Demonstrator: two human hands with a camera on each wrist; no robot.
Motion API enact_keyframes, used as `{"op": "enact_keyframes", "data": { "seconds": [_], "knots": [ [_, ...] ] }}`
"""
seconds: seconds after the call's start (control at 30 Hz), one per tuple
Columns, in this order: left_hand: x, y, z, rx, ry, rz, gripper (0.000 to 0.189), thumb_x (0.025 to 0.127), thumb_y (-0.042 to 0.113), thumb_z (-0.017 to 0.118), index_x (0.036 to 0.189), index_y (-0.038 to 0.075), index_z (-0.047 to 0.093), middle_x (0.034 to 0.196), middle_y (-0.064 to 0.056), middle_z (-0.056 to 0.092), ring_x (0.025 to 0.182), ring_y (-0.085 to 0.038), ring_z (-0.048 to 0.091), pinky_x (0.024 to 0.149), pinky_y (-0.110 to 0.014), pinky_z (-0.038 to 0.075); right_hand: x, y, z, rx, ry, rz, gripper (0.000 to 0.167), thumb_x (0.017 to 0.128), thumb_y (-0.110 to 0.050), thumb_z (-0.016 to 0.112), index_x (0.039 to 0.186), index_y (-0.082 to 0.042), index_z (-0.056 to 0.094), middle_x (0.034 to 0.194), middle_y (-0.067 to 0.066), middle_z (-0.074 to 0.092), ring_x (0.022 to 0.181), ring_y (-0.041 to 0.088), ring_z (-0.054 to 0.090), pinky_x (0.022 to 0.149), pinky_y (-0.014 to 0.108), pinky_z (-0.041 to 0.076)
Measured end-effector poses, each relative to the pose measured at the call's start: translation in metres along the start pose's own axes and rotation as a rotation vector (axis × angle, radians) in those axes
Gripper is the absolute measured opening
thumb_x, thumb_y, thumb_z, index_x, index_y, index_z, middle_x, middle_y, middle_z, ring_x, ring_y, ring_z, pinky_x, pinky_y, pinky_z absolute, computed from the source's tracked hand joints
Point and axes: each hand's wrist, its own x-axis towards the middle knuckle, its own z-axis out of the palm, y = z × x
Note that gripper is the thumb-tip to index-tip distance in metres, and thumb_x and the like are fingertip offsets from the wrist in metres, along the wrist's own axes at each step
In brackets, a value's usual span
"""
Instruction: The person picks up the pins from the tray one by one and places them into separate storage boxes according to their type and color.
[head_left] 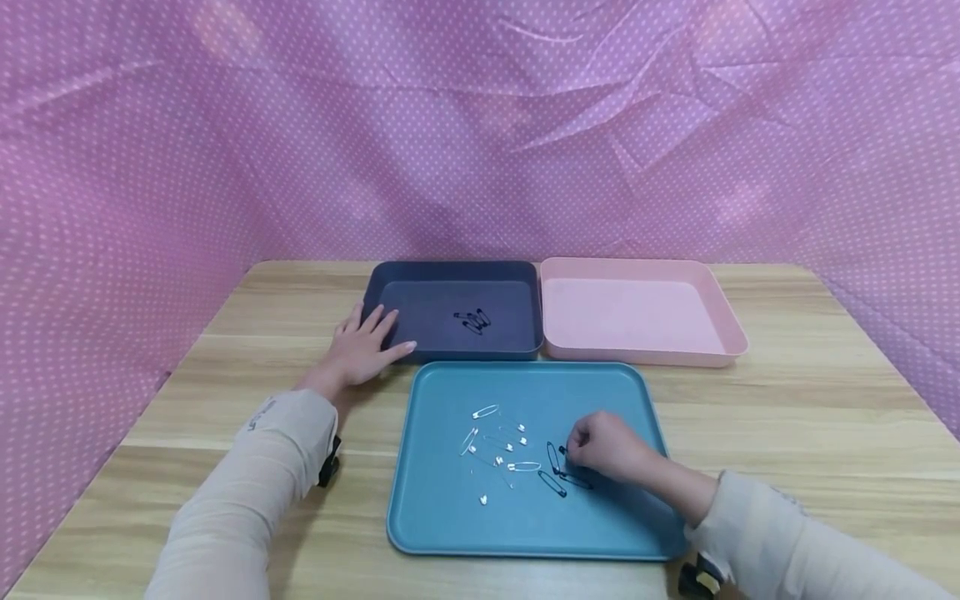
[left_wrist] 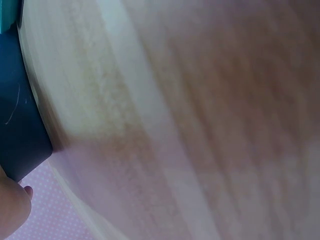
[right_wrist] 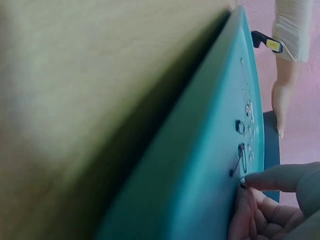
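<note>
My right hand [head_left: 607,446] is over the right part of the teal tray [head_left: 525,533]. Its thumb and index finger pinch a black safety pin [right_wrist: 243,183], mostly hidden behind the fingertips. Just left of these fingers lie a few other black safety pins [head_left: 552,484]. Silver safety pins [head_left: 524,467] are scattered over the middle of the same tray. With fingers spread, my left hand [head_left: 360,352] rests on the left rim of the dark blue tray [head_left: 420,292]. Inside that tray sits a small cluster of black safety pins [head_left: 473,321].
A pink tray [head_left: 637,304] stands right of the dark blue one, both behind the teal tray. All are on a wooden table [head_left: 817,400]. Pink dotted cloth [head_left: 480,125] hangs behind the table and along its sides.
</note>
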Motion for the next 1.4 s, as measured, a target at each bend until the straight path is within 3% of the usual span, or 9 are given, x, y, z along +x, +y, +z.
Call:
{"op": "enact_keyframes", "data": {
  "seconds": [0.37, 0.63, 1.03, 1.23, 1.4],
  "knots": [
    [0.002, 0.001, -0.001, -0.008, -0.01, -0.003, 0.086, 0.078, 0.07, 0.019, 0.139, 0.011, 0.011, 0.142, -0.017, 0.004, 0.125, -0.036, -0.015, 0.096, -0.055, -0.002, 0.005, 0.003, -0.011, 0.134, -0.064, 0.024, 0.01, 0.08, -0.005, 0.055, 0.071, -0.005, 0.059, 0.064, 0.003, 0.053, 0.057, 0.015, 0.051, 0.053, 0.028, 0.044],
    [0.001, 0.001, -0.003, -0.007, 0.001, -0.001, 0.084, 0.079, 0.069, 0.019, 0.139, 0.011, 0.013, 0.142, -0.017, 0.006, 0.126, -0.038, -0.011, 0.096, -0.054, 0.0, 0.015, -0.003, -0.016, 0.227, -0.043, 0.02, 0.01, 0.084, -0.006, 0.053, 0.076, -0.002, 0.058, 0.067, 0.006, 0.055, 0.057, 0.017, 0.055, 0.054, 0.029, 0.047],
    [0.001, 0.001, -0.003, -0.009, -0.014, -0.007, 0.084, 0.079, 0.069, 0.019, 0.139, 0.011, 0.012, 0.142, -0.016, 0.005, 0.125, -0.037, -0.013, 0.096, -0.055, 0.0, 0.04, -0.016, -0.026, 0.323, -0.003, -0.017, 0.008, 0.083, -0.001, 0.05, 0.081, 0.002, 0.058, 0.074, 0.01, 0.058, 0.061, 0.018, 0.058, 0.057, 0.03, 0.049],
    [0.001, 0.0, -0.002, -0.017, -0.023, -0.017, 0.085, 0.078, 0.07, 0.019, 0.14, 0.012, 0.011, 0.143, -0.016, 0.004, 0.125, -0.035, -0.016, 0.096, -0.055, -0.001, 0.058, -0.029, -0.032, 0.379, 0.017, 0.001, 0.009, 0.084, -0.004, 0.052, 0.083, 0.002, 0.058, 0.082, 0.016, 0.06, 0.066, 0.019, 0.059, 0.061, 0.03, 0.049],
    [0.001, 0.0, -0.001, -0.015, -0.02, -0.015, 0.086, 0.077, 0.071, 0.018, 0.14, 0.012, 0.011, 0.143, -0.016, 0.004, 0.125, -0.035, -0.016, 0.096, -0.055, -0.001, 0.074, -0.037, -0.037, 0.434, 0.037, -0.04, 0.014, 0.086, -0.005, 0.049, 0.087, 0.006, 0.057, 0.09, 0.022, 0.057, 0.071, 0.023, 0.06, 0.065, 0.031, 0.049]
  ]
}}
